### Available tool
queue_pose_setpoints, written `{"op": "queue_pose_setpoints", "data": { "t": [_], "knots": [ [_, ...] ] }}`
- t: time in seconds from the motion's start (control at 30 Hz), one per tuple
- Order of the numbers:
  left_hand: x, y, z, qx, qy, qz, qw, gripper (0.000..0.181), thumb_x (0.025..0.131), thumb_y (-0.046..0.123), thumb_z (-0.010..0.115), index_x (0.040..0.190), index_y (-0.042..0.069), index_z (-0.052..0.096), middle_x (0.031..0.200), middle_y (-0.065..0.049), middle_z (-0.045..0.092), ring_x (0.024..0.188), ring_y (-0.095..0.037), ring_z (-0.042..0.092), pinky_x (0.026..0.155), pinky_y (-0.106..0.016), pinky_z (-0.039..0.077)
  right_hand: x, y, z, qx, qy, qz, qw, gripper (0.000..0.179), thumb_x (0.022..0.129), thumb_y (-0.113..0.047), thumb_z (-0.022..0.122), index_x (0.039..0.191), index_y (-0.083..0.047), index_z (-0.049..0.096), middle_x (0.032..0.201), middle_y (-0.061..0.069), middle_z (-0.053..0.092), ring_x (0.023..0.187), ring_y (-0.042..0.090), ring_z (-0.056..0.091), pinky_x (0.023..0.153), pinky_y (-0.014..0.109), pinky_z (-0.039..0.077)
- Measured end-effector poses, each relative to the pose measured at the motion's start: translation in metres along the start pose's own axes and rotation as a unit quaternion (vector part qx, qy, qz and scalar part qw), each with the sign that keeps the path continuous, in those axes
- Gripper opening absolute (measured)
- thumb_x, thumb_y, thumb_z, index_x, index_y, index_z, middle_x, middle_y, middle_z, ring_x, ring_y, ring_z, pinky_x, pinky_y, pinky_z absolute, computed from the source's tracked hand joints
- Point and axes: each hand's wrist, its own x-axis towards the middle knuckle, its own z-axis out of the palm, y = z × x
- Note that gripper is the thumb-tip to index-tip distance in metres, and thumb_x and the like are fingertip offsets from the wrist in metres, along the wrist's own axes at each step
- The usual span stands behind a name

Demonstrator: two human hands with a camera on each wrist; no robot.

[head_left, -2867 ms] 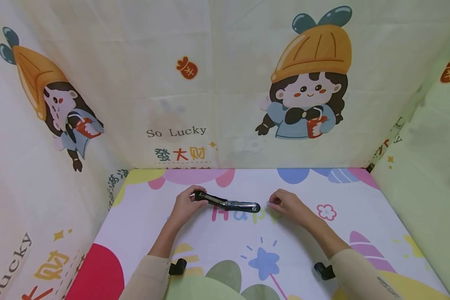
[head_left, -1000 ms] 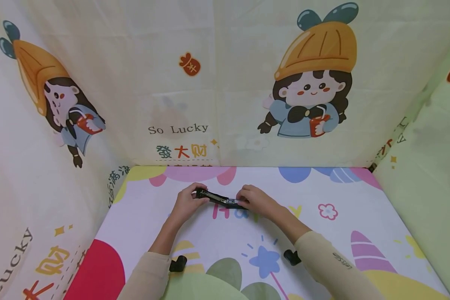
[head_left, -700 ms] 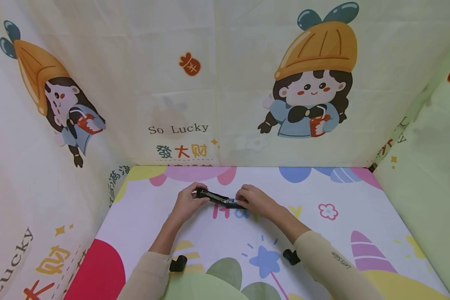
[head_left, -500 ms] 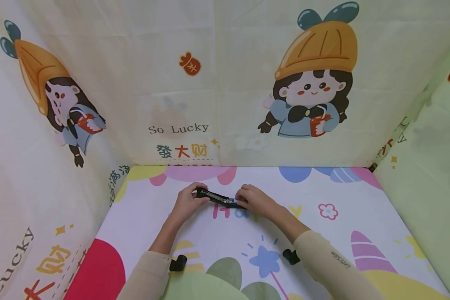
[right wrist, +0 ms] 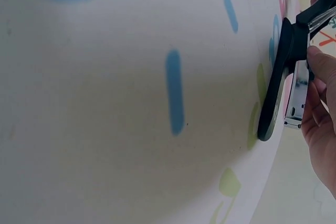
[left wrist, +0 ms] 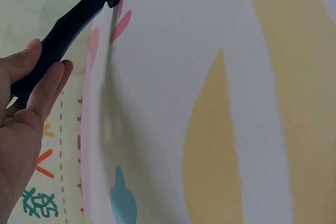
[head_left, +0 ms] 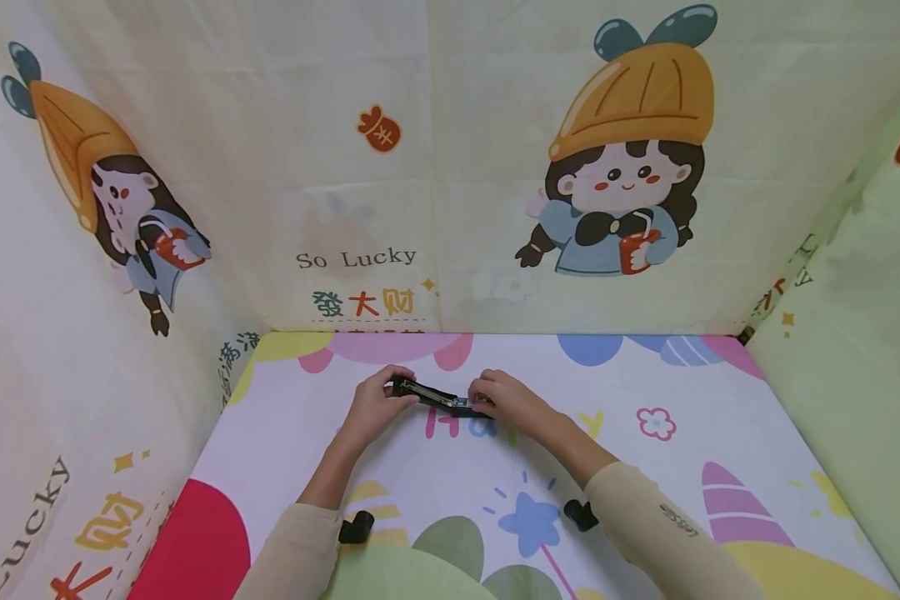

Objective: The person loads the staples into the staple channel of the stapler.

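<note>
A black stapler (head_left: 431,397) is swung wide on the table, its metal insides showing. My left hand (head_left: 375,406) grips the far end of its raised top arm between thumb and fingers, as the left wrist view shows along the stapler's dark back (left wrist: 65,35). At the other half, my right hand (head_left: 516,406) pinches the silver staple channel (right wrist: 297,95), which stands apart from the black base (right wrist: 273,103). The right thumb (right wrist: 321,66) presses near the channel's hinge end, with fingers behind it. Whether staples lie under that thumb is hidden.
The table (head_left: 630,492) wears a white cover with printed colourful shapes. Pale printed cloth (head_left: 465,167) hangs behind and at both sides. A dark wrist mount (head_left: 356,529) sits at the left sleeve, another (head_left: 581,515) at the right.
From beside the stapler, with a small pale piece in its fingers, my right hand has moved left onto the channel. Over the last second it barely shifts; the left hand keeps its grip.
</note>
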Motion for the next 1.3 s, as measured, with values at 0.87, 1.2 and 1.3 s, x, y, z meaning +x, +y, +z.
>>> {"op": "queue_pose_setpoints", "data": {
  "t": [0.87, 1.2, 1.3],
  "knots": [
    [-0.0021, 0.0008, 0.0001, 0.005, 0.000, 0.014, 0.9999, 0.036, 0.086, 0.005, 0.083, 0.117, 0.016, 0.069, 0.127, -0.013, 0.066, 0.098, -0.027, 0.070, 0.084, -0.032, 0.062, -0.0018, 0.0016, 0.0040, 0.026, 0.001, -0.001, 0.9997, 0.006, 0.095, -0.014, 0.075, 0.101, -0.012, 0.074, 0.099, 0.001, 0.064, 0.091, 0.015, 0.057, 0.085, 0.030, 0.055],
    [-0.0020, 0.0022, -0.0006, 0.005, 0.001, 0.016, 0.9999, 0.035, 0.086, 0.006, 0.083, 0.117, 0.015, 0.069, 0.127, -0.013, 0.066, 0.097, -0.026, 0.070, 0.081, -0.029, 0.061, -0.0021, 0.0020, 0.0049, 0.032, 0.003, 0.002, 0.9995, 0.006, 0.095, -0.013, 0.074, 0.102, -0.011, 0.074, 0.099, 0.002, 0.063, 0.091, 0.015, 0.057, 0.086, 0.030, 0.055],
    [-0.0019, 0.0006, -0.0001, 0.004, 0.001, 0.015, 0.9999, 0.036, 0.085, 0.006, 0.084, 0.117, 0.015, 0.069, 0.127, -0.014, 0.067, 0.097, -0.026, 0.070, 0.081, -0.030, 0.062, -0.0039, 0.0022, 0.0065, 0.029, 0.010, 0.001, 0.9995, 0.008, 0.096, -0.013, 0.074, 0.104, -0.012, 0.075, 0.099, 0.002, 0.063, 0.090, 0.015, 0.056, 0.084, 0.029, 0.054]
  ]
}}
